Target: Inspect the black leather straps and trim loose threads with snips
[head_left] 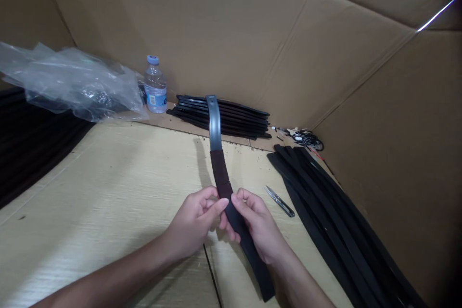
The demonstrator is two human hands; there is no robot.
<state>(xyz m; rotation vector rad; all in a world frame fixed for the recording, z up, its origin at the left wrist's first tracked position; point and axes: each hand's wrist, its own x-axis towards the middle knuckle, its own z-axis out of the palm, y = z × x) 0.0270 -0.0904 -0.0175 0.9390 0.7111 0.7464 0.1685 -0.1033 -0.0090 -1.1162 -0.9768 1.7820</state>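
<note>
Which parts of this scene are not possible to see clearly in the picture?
Head view only:
- Curved strip: its middle is hidden under the left hand and right hand.
- Bottle: label print too small to read.
- Black pile under the plastic bag: blurred by the film, cut off at the left edge.
- Small clutter by the cardboard wall: too small to identify.

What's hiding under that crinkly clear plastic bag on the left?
Under the crumpled clear plastic bag lie long black strips, stacked and running out toward the near left. How many there are, and whatever lies deeper under the bag, is covered.
</note>
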